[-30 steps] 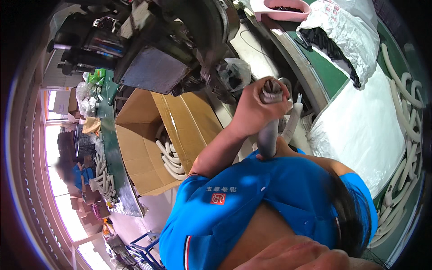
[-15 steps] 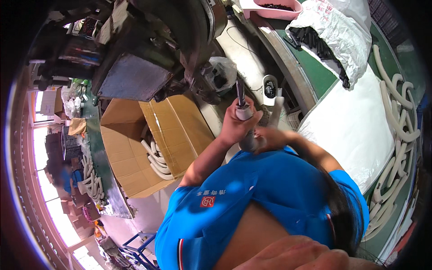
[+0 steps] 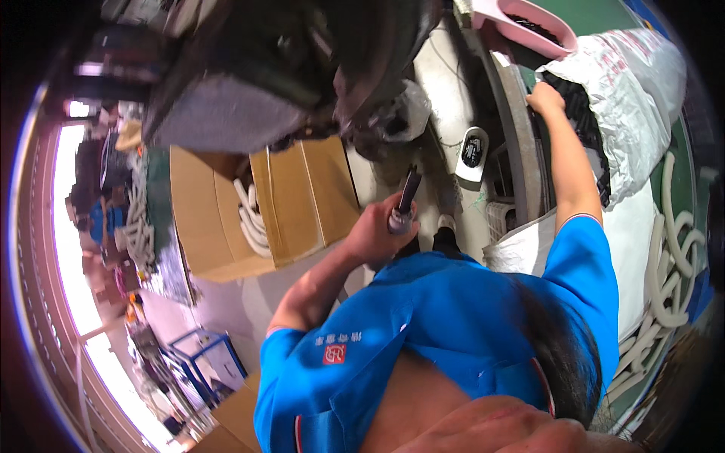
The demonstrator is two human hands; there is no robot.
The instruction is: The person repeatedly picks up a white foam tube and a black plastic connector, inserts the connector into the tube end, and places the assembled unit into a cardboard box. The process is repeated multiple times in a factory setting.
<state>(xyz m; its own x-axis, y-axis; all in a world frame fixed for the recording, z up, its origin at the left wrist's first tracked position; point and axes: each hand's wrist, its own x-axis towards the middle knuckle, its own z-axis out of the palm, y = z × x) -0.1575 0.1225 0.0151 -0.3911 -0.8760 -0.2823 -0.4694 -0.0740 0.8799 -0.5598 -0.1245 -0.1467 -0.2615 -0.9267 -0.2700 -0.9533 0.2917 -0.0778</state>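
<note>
Currently in hand: we judge this a pick-and-fit step, with one piece gripped and the other hand fetching from a sack.
Left hand: the left hand [image 3: 374, 230] is closed in a fist around a grey tube piece [image 3: 401, 217], which stands nearly upright with a dark end sticking out above the fingers.
Right hand: the right hand [image 3: 545, 98] is stretched well forward, resting at the mouth of the white sack [image 3: 642, 83]. How far its fingers are spread we cannot tell (they are turned away into the opening).
Sack contents: black parts [image 3: 585, 128] lie inside, touching or just beside the right hand; their shape is too blurred to state.
Location of the piece: the grey tube piece is held in the air in front of the chest, above the floor, well apart from the sack.
Next move, our judgement: it calls for a sure pinch on a single black part, then bringing the two hands together while the tube end is kept steady.
Surroundings: a pink scoop [image 3: 529, 19] sits on the green surface [image 3: 604, 19] beyond the sack; pale hoses [image 3: 672, 264] are heaped to the right.
Also noted: an open cardboard box [image 3: 302, 196] on the left holds more white hose lengths [image 3: 249, 219].
</note>
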